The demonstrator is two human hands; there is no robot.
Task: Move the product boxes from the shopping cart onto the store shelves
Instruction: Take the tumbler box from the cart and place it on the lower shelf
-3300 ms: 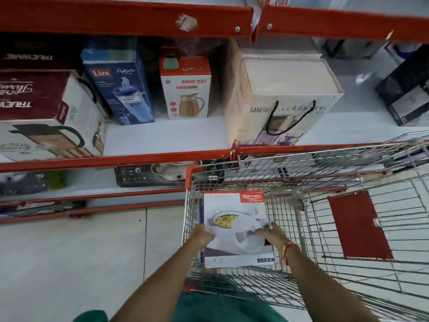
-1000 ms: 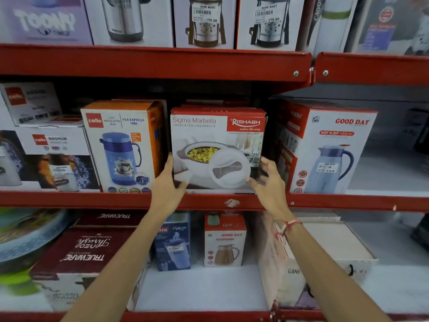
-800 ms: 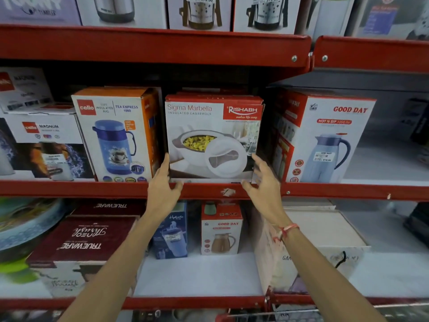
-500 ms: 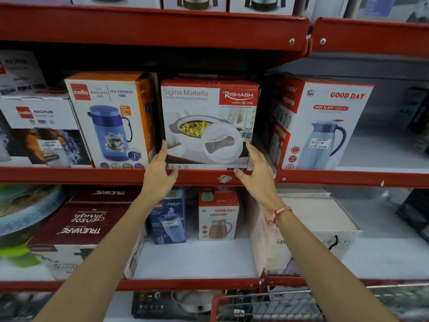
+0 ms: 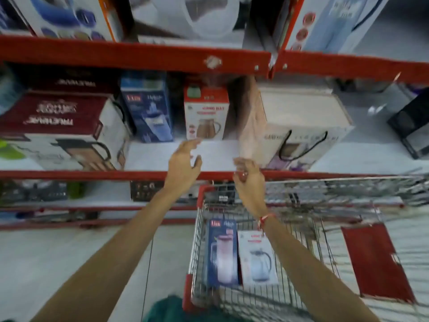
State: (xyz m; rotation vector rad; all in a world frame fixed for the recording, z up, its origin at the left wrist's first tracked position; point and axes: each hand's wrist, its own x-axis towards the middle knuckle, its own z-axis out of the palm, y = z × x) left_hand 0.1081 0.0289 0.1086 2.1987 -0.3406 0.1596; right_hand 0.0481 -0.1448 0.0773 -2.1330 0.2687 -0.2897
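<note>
Both hands hang empty in the air in front of the lower red shelf [image 5: 92, 175]. My left hand [image 5: 184, 162] has its fingers spread. My right hand [image 5: 248, 175] is loosely curled, holding nothing. Below them the wire shopping cart [image 5: 197, 231] holds two boxes lying flat: a dark blue jug box [image 5: 221, 252] and a white jug box [image 5: 256, 259] beside it. The white casserole box [image 5: 190, 17] stands on the upper shelf, only its lower part in view.
On the lower shelf stand a maroon Trueware box [image 5: 58, 117], a blue box [image 5: 148, 108], a small red-and-white Good Day box [image 5: 205, 112] and a large white carry box [image 5: 299, 126]. A red flap [image 5: 376, 259] lies in the cart. Bare shelf space shows behind my hands.
Both hands have let go of the casserole box, left on the upper shelf, and dropped toward the cart. The view has tilted down, bringing the cart and its two boxes into sight.
</note>
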